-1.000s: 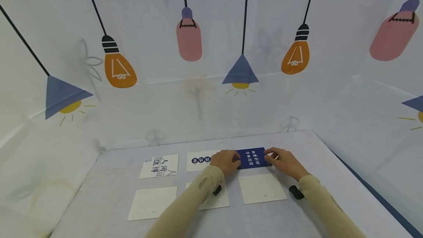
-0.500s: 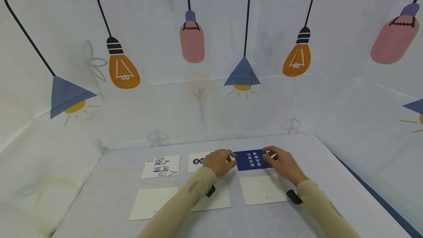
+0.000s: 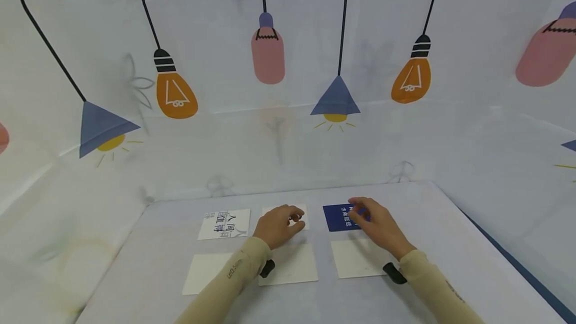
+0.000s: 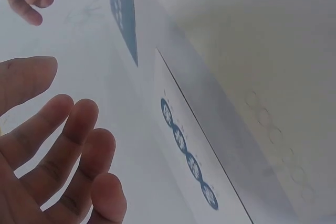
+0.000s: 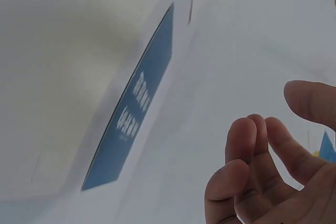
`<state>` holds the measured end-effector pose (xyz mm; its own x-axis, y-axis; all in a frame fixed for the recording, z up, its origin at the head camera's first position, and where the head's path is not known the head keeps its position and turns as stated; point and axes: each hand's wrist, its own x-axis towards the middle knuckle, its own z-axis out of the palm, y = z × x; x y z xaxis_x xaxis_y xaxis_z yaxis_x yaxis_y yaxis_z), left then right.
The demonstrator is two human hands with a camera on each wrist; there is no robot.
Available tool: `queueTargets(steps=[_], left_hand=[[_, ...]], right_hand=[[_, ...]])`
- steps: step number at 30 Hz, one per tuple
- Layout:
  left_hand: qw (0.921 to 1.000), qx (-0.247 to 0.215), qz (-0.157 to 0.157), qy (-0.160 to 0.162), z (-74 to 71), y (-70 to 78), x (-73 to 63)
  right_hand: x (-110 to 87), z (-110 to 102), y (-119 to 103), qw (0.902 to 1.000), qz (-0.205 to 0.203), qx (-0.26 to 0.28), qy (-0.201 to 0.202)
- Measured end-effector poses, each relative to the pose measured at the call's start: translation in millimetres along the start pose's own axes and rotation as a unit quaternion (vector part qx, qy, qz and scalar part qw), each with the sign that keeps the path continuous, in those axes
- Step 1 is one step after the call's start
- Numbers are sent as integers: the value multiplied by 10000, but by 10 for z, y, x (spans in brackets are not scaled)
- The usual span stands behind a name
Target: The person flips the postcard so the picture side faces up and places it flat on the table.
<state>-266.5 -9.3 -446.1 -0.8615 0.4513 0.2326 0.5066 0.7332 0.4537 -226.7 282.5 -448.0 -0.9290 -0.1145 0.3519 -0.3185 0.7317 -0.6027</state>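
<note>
A dark blue card point(image 3: 335, 218) with white characters lies flat at the back right of the table. Above its right part hovers my right hand point(image 3: 378, 224), fingers loosely bent and holding nothing. My left hand point(image 3: 276, 226) is over the middle back card point(image 3: 301, 210), a white one with a row of dark blue circles point(image 4: 188, 153); thumb and fingers are apart with nothing between them. At the back left lies a white card point(image 3: 224, 224) with dark and grey characters. In the right wrist view a gap shows between the right hand and the blue card point(image 5: 136, 108).
Along the front lie three cream cards, left point(image 3: 204, 269), middle point(image 3: 294, 266) and right point(image 3: 357, 259), the first two partly covered by my left arm. A white cloth wall point(image 3: 288, 159) printed with hanging lamps stands behind the table point(image 3: 148, 244).
My left hand has moved left, away from the blue card's left edge. The right hand has shifted slightly left over that card and its fingers are off the edge.
</note>
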Motion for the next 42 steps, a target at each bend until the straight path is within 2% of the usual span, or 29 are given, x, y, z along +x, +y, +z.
queueTargets(steps=[9, 16, 27, 33, 42], left_hand=[[9999, -115, -69, 59, -216, -215, -281], [9989, -2, -446, 132, -368, -432, -488], [9952, -302, -929, 62, -599, -738, -769], [9920, -331, -1216, -58, -729, -944, -979], [9906, -264, -1291, -370, -923, -1283, -1282]], right_hand=[[4, 168, -268, 9992, -236, 311, -39], [-22, 348, -444, 9984, -257, 448, -233], [-25, 567, -737, 9980, -73, 521, -349], [-11, 675, -875, 9964, 14, 727, -436], [25, 864, -992, 9934, -225, 773, -814]])
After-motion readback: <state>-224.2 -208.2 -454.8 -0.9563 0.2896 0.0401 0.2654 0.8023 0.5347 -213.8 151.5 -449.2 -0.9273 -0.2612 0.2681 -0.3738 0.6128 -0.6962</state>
